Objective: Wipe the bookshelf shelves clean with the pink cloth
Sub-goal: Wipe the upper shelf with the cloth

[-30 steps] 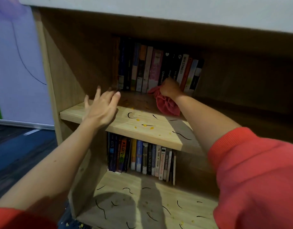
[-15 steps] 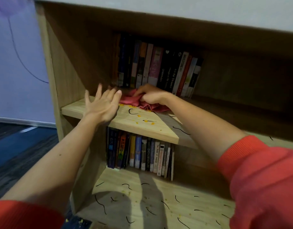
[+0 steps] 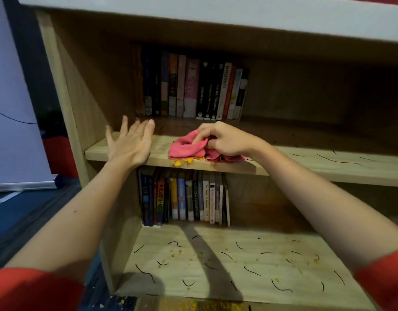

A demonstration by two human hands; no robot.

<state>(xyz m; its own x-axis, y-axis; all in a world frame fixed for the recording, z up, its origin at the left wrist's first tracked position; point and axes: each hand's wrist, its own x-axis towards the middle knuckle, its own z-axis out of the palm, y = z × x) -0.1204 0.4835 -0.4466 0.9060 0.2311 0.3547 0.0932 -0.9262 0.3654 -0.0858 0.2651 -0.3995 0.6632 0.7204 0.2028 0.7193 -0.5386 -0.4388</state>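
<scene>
Pink cloth [image 3: 189, 147] sits bunched under my right hand [image 3: 225, 140] at the near edge of the middle shelf [image 3: 328, 167], my fingers closed into its folds and pressing it down onto the wood. My left hand [image 3: 130, 142] is spread flat with fingers apart, holding nothing, its palm at the shelf's front edge just left of the cloth. I judge the job barely under way: a small heap of yellow crumbs [image 3: 182, 162] is gathered at the lip of the shelf right under the cloth, and the patch of board between my two hands looks bare, but thin dark strands [image 3: 337, 160] lie on the same shelf to the right. I would say the bottom shelf [image 3: 216, 288] is untouched, as it is scattered all over with dark curled strands and yellow specks. By my count there are two shelves with dirt in view, one cloth, and two rows of books: the upper row [image 3: 193, 88] far back on the middle shelf, the lower row [image 3: 184, 198] at the far side of the bottom one.
</scene>
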